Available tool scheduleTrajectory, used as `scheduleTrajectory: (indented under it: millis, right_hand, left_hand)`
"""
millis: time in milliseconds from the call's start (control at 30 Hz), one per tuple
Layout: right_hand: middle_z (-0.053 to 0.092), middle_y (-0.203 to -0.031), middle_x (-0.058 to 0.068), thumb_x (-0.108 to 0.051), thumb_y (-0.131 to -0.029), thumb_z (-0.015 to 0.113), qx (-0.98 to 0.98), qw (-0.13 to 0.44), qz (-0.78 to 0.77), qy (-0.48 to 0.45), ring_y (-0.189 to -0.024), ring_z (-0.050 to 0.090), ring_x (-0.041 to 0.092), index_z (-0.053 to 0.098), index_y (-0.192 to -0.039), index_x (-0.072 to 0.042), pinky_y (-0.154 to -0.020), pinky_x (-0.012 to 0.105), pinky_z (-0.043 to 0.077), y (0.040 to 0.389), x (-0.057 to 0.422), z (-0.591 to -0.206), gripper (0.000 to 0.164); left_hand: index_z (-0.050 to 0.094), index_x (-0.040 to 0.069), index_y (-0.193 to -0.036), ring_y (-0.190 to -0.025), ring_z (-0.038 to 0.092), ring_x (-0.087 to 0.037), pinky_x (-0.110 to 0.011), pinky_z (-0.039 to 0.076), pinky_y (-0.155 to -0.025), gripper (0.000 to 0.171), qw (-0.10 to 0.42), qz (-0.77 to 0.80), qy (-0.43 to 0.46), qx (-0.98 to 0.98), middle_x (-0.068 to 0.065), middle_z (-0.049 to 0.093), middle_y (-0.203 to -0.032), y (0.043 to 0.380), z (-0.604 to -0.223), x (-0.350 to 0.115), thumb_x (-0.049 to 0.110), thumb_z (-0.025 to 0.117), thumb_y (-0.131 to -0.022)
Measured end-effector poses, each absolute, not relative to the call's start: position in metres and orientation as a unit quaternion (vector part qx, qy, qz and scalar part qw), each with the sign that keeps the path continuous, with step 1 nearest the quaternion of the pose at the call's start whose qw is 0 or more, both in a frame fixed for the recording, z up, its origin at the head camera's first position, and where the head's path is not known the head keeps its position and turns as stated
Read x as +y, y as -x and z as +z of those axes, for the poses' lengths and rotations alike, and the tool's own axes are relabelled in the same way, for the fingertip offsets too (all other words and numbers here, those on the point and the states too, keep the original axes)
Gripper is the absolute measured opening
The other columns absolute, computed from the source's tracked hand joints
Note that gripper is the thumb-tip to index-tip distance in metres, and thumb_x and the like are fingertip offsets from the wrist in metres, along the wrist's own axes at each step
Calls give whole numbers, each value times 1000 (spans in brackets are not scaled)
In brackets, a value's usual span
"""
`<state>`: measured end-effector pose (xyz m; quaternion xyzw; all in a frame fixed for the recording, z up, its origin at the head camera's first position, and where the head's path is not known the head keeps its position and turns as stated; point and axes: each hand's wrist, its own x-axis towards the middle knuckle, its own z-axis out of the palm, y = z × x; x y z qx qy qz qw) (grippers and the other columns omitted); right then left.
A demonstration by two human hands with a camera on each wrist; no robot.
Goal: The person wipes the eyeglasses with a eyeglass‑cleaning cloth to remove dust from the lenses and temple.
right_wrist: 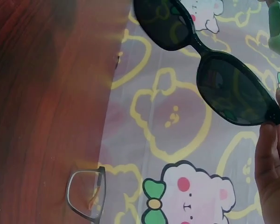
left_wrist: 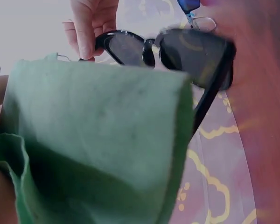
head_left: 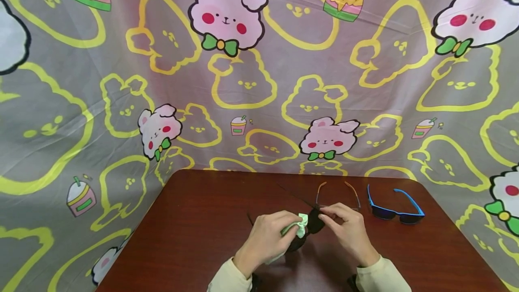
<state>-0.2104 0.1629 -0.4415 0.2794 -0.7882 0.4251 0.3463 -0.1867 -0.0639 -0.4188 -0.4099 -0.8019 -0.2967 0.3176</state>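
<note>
Black sunglasses [head_left: 315,221] with dark lenses are held up over the table by my right hand [head_left: 346,229], whose thumb and fingers pinch one outer corner of the frame near the hinge. In the right wrist view both lenses of the sunglasses [right_wrist: 233,88] show, joined by the bridge. My left hand [head_left: 267,235] grips a folded light green cloth [head_left: 302,225] close beside the lenses. Seen from the left wrist, the cloth [left_wrist: 98,121] hangs broad and flat, overlapping part of the sunglasses [left_wrist: 196,53].
Behind my right hand lie glasses with orange-brown temples [head_left: 352,193]. Blue-framed sunglasses [head_left: 395,213] rest farther right on the dark red-brown table [head_left: 194,220]. A patterned curtain [head_left: 251,71] with cartoon rabbits stands around the table's back and sides.
</note>
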Motion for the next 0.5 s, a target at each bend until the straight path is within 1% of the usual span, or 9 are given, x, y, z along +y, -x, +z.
scheduleTrajectory:
  millis: [167,267,367,500]
  right_hand:
    - [66,-86,-6,5,-72,77,-795,320,424,-291,-73,60,6,74,-95,-10,-60,15,46,214,166,-448,28]
    - [64,-87,-8,3,-74,76,-797,312,422,-300,-71,58,5,74,-97,-10,-60,15,45,214,166,-446,27]
    - [62,-86,-11,2,-74,77,-801,308,414,-305,-67,53,4,74,-96,-12,-57,14,41,214,167,-443,26]
    - [60,-84,-13,2,-73,77,-810,296,399,-311,-63,48,2,74,-92,-14,-52,15,39,214,167,-439,26]
  left_hand:
    - [70,16,-100,-71,60,4,-7,43,-59,16,366,-292,416,-780,8,67,-97,188,-419,-64,11,66,-85]
    - [71,16,-99,-72,61,3,-8,45,-61,17,397,-288,411,-768,8,66,-97,189,-417,-63,11,66,-84]
    - [71,15,-99,-73,63,0,-9,46,-61,17,424,-286,403,-759,7,66,-97,190,-415,-62,9,67,-83]
    - [72,13,-99,-72,64,-1,-9,46,-60,18,443,-283,396,-753,4,65,-99,191,-415,-60,7,69,-82]
